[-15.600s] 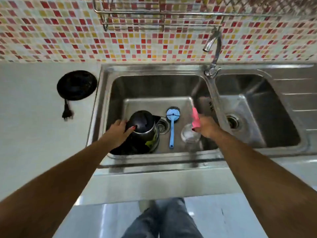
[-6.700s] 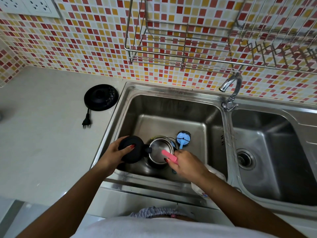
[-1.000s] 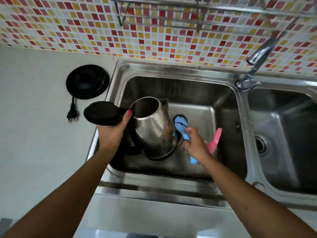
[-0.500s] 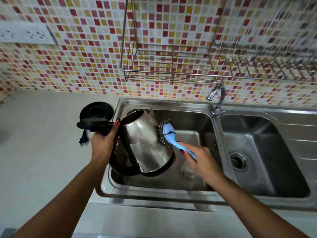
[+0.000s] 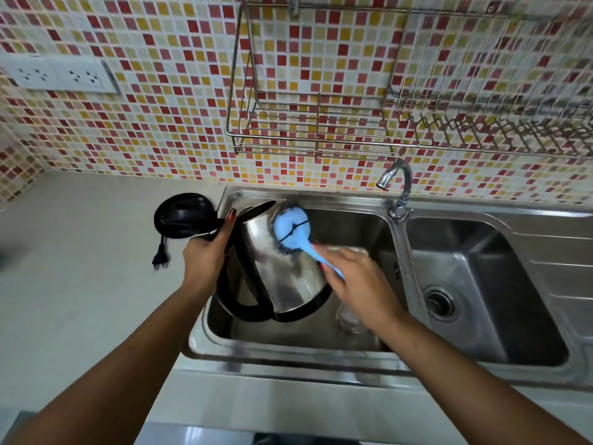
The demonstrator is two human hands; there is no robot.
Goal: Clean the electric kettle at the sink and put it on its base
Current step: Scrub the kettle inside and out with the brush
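Observation:
The steel electric kettle (image 5: pixel 282 277) is tilted over the left sink basin (image 5: pixel 353 226), its mouth pointing away and its black bottom rim toward me. My left hand (image 5: pixel 205 255) grips it at the top of its black handle, beside the open lid. My right hand (image 5: pixel 356 277) holds a blue-handled scrub brush (image 5: pixel 292 228) whose head presses against the kettle's upper side. The round black kettle base (image 5: pixel 183 215) lies on the counter left of the sink, its cord and plug (image 5: pixel 159 260) trailing toward me.
A clear glass container (image 5: pixel 349 319) sits in the left basin under my right wrist. The tap (image 5: pixel 398 184) stands between the two basins; the right basin (image 5: pixel 481 284) has a drain. Wire racks (image 5: pixel 308 123) hang on the mosaic wall, and sockets (image 5: pixel 61 78) sit at the left.
The brush head has moved onto the kettle's upper side, nearer its mouth. The kettle stays tilted in my left hand. Earlier, my right hand swapped a pink item for the brush.

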